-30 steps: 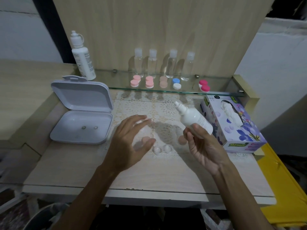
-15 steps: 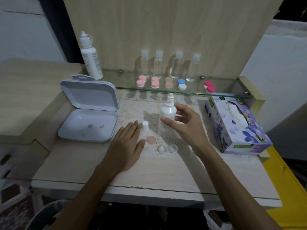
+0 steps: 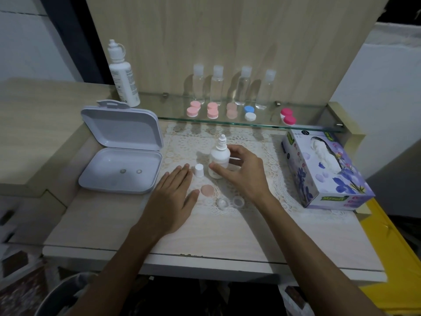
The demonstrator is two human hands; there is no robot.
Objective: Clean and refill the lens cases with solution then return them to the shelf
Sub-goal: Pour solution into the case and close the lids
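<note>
My right hand (image 3: 245, 171) curls round the small white uncapped solution bottle (image 3: 219, 158), upright on the desk (image 3: 227, 238); my left hand (image 3: 170, 201) lies flat, fingers straight. One clear two-well lens case (image 3: 230, 202) sits open before them, lids off. Five capped cases line the glass shelf (image 3: 314, 117).

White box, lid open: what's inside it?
The white box holds two small round greyish items lying apart on its floor. What they are is too small to tell. Nothing covers the inside.
</note>
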